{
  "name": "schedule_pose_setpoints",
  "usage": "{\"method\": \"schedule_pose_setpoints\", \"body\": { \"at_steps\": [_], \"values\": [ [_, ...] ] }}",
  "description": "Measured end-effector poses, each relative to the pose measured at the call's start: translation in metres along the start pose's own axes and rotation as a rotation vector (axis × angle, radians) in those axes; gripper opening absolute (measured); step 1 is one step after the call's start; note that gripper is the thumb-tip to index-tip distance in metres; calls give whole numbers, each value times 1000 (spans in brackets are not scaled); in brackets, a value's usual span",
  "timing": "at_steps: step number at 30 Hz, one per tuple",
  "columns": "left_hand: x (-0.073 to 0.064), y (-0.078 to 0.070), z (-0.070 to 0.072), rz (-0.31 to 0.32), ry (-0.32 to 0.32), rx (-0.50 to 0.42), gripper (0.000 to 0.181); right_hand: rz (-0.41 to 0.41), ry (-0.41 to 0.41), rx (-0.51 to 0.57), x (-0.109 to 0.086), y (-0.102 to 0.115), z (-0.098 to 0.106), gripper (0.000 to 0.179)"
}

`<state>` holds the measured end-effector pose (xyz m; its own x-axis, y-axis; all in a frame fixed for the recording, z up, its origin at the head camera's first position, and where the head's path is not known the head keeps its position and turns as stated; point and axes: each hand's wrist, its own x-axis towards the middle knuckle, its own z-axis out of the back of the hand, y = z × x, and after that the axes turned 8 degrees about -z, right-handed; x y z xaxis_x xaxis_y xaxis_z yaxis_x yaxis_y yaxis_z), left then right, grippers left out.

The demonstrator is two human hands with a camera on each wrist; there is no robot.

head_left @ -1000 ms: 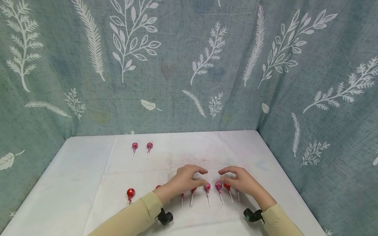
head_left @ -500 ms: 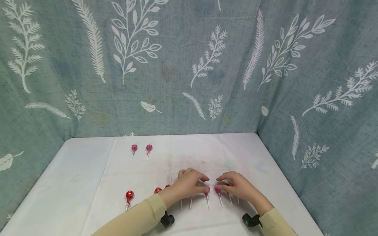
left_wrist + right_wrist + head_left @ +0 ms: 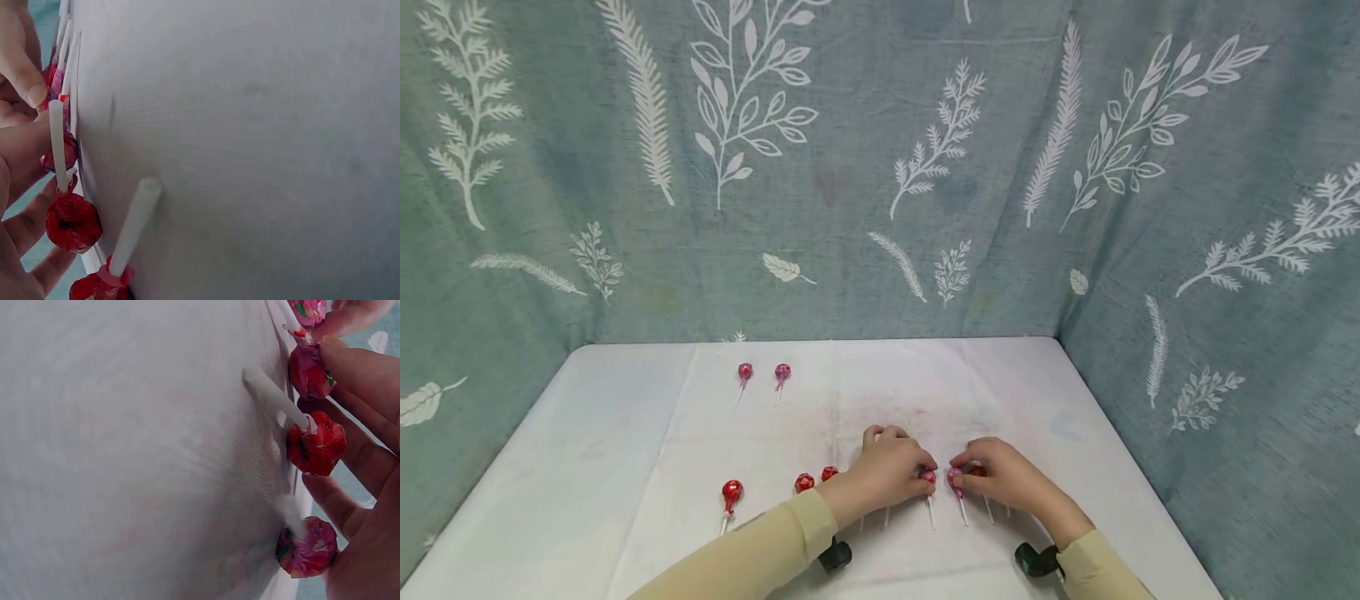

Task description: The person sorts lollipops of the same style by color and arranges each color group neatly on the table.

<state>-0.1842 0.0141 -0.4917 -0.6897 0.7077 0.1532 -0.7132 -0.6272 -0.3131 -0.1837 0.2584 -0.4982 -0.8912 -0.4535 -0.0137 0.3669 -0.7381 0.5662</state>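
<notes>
In the head view my left hand point(image 3: 887, 468) pinches the head of a pink lollipop point(image 3: 929, 477) between thumb and index finger. Just to its right, my right hand point(image 3: 1003, 475) pinches the head of a purple-pink lollipop point(image 3: 955, 477). Both sticks point toward me, on the white cloth. The right wrist view has the right thumb point(image 3: 356, 365) against that purple-pink wrapper, with a red lollipop point(image 3: 317, 444) and another pink one point(image 3: 307, 547) under the hand. Red lollipops point(image 3: 74, 222) also lie beneath the left hand; their heads are mostly hidden in the head view.
Two pink lollipops point(image 3: 745, 372) lie at the back left of the white table point(image 3: 647, 392). A red lollipop point(image 3: 732, 492) lies at front left, with two more red ones point(image 3: 804, 482) beside the left wrist. A leaf-patterned curtain point(image 3: 842, 167) borders the table.
Both hands have come down onto the row. The left fingers have closed on the pink lollipop and the right fingers on the purple-pink one, which have barely moved.
</notes>
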Motion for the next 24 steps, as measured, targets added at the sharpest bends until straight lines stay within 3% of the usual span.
{"method": "schedule_pose_setpoints", "body": {
  "at_steps": [8,14,24],
  "values": [
    [2,2,1,24,18,-8,21,-3,17,5,-1,1,2,24],
    [2,3,5,51,37,-62,21,-6,24,2,0,2,1,25],
    [9,19,17,93,5,-130,22,-22,33,28,0,0,1,28]
  ]
}}
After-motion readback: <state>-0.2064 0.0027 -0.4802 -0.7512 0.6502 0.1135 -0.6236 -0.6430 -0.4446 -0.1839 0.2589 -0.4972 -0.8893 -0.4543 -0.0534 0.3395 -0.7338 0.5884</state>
